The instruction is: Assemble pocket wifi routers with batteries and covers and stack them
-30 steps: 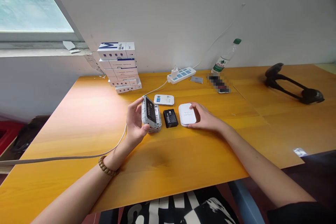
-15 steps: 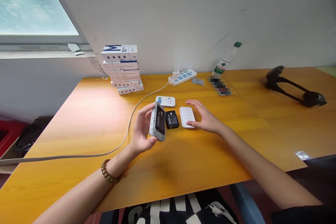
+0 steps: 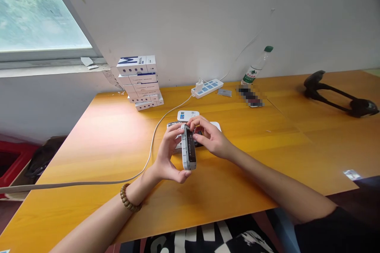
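Note:
A white pocket Wi-Fi device [image 3: 184, 150] stands tilted on edge in my left hand [image 3: 168, 152], whose fingers and thumb grip its two ends. Its open back shows a black battery [image 3: 191, 148] marked 3000mAh. My right hand [image 3: 210, 136] is at the device's upper end, thumb and fingers curled together against the battery side; what they pinch, if anything, is hidden. Behind the hands lie a second white device [image 3: 188, 115] and a white cover [image 3: 216, 125], partly covered by my right hand. A loose black battery beneath is mostly hidden.
Stacked white boxes [image 3: 139, 83] stand at the back left. A power strip [image 3: 208, 88] with a plugged-in cable [image 3: 151, 142] lies by the wall. A grey card [image 3: 225, 93], a bottle [image 3: 255, 67], a blurred-out phone [image 3: 251, 97] and a black folded object [image 3: 338, 95] are farther right.
My right hand has left the white cover and moved left to the device's upper end. My left hand has shifted the device slightly right and down.

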The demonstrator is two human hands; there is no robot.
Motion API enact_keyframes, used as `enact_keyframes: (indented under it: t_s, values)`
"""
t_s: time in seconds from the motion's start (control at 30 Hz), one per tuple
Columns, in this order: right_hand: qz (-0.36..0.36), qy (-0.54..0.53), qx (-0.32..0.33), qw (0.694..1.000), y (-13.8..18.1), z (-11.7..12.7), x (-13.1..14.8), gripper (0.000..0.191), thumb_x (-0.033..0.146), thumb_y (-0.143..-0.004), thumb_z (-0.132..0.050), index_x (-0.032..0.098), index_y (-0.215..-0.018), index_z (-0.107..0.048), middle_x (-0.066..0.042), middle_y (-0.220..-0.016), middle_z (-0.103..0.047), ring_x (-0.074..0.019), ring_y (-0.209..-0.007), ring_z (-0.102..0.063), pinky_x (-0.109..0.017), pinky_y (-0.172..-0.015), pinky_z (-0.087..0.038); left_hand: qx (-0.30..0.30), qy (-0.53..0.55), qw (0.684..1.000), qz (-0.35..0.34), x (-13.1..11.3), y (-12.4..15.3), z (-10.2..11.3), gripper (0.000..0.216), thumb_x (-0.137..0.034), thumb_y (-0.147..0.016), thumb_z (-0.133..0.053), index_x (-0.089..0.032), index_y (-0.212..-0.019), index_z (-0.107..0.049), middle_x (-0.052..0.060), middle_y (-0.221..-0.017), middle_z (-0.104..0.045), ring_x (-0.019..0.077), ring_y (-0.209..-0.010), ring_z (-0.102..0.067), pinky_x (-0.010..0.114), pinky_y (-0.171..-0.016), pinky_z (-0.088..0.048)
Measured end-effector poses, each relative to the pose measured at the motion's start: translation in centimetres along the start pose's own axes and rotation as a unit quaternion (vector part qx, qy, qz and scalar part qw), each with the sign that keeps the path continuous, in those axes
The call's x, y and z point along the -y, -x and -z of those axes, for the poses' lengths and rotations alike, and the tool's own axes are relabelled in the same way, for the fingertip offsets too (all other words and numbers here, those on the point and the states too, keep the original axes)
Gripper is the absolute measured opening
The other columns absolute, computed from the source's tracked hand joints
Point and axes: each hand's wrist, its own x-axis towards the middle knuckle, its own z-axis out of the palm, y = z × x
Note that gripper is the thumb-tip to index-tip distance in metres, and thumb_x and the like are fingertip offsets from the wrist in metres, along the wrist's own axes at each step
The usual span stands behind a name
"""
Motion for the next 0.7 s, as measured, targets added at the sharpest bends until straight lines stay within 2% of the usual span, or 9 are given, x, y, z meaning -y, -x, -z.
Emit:
enact_keyframes:
  t_s: [0.07,0.13,0.23,0.3,0.4,0.53,0.6,0.7]
  values:
    - [-0.017,-0.036,0.016,0.999,-0.3,0.1,-0.1,0.008,0.028,-0.095,-0.062,0.026,-0.098,-0.055,-0.006,-0.115,-0.058,-0.0267,-0.117,-0.056,-0.041,-0.094,-0.048,0.010,-0.018,1.000,-0.005,0.1,0.0,0.2,0.097,-0.058,-0.073,-0.088,-0.029,-0.155,-0.046,0.018,-0.152,-0.041,0.0427,-0.147,-0.049,0.062,-0.117,-0.051]
    - [-0.032,-0.090,0.036,0.995,-0.5,0.2,-0.1,0.017,0.035,-0.094,-0.066,0.026,-0.093,-0.053,-0.006,-0.115,-0.057,-0.0257,-0.113,-0.057,-0.040,-0.090,-0.050,0.014,-0.040,0.999,-0.011,0.2,-0.1,0.4,0.098,-0.062,-0.072,-0.088,-0.031,-0.154,-0.046,0.017,-0.150,-0.044,0.0441,-0.146,-0.049,0.065,-0.115,-0.050]
    - [-0.041,-0.160,0.030,0.986,-0.5,0.5,0.2,0.033,0.043,-0.090,-0.077,0.026,-0.089,-0.049,-0.006,-0.116,-0.059,-0.0240,-0.109,-0.058,-0.039,-0.090,-0.051,-0.022,-0.068,0.997,-0.027,0.6,-0.5,1.1,0.095,-0.066,-0.072,-0.086,-0.030,-0.152,-0.049,0.016,-0.146,-0.047,0.0409,-0.138,-0.055,0.061,-0.109,-0.054]
    - [-0.057,-0.176,0.005,0.983,-0.4,0.9,0.3,0.038,0.043,-0.088,-0.083,0.026,-0.089,-0.049,-0.004,-0.109,-0.062,-0.0215,-0.101,-0.061,-0.037,-0.089,-0.053,-0.065,-0.084,0.994,-0.033,1.1,-0.9,2.0,0.092,-0.065,-0.074,-0.085,-0.029,-0.151,-0.050,0.015,-0.145,-0.047,0.0360,-0.132,-0.058,0.055,-0.107,-0.056]
    - [-0.094,-0.179,-0.042,0.978,-0.6,1.7,0.1,0.037,0.044,-0.087,-0.086,0.027,-0.095,-0.054,-0.001,-0.096,-0.063,-0.0175,-0.082,-0.062,-0.034,-0.078,-0.055,-0.106,-0.109,0.988,-0.014,2.0,-1.4,3.3,0.090,-0.062,-0.076,-0.088,-0.031,-0.150,-0.049,0.012,-0.143,-0.050,0.0308,-0.127,-0.059,0.048,-0.105,-0.057]
    - [-0.099,-0.126,-0.156,0.975,-1.5,3.3,-1.5,0.033,0.047,-0.086,-0.084,0.025,-0.099,-0.063,-0.001,-0.092,-0.067,-0.0173,-0.080,-0.062,-0.030,-0.068,-0.052,-0.164,-0.109,0.980,0.041,2.6,-1.4,4.2,0.082,-0.065,-0.082,-0.084,-0.035,-0.149,-0.050,0.010,-0.139,-0.054,0.0274,-0.120,-0.060,0.042,-0.097,-0.059]
    - [-0.114,-0.073,-0.139,0.981,-2.1,4.0,-2.7,0.029,0.044,-0.084,-0.082,0.024,-0.098,-0.067,-0.002,-0.092,-0.069,-0.0179,-0.081,-0.063,-0.030,-0.068,-0.052,-0.193,-0.094,0.974,0.071,2.8,-1.3,4.4,0.081,-0.070,-0.085,-0.077,-0.036,-0.152,-0.048,0.009,-0.134,-0.056,0.0260,-0.113,-0.061,0.040,-0.090,-0.059]
    - [-0.144,-0.002,-0.048,0.988,-2.5,4.5,-4.4,0.025,0.039,-0.082,-0.080,0.021,-0.096,-0.070,-0.004,-0.093,-0.073,-0.0199,-0.083,-0.067,-0.035,-0.076,-0.056,-0.218,-0.073,0.966,0.117,3.3,-1.1,4.9,0.077,-0.075,-0.090,-0.068,-0.036,-0.154,-0.049,0.008,-0.128,-0.059,0.0255,-0.106,-0.062,0.041,-0.088,-0.058]
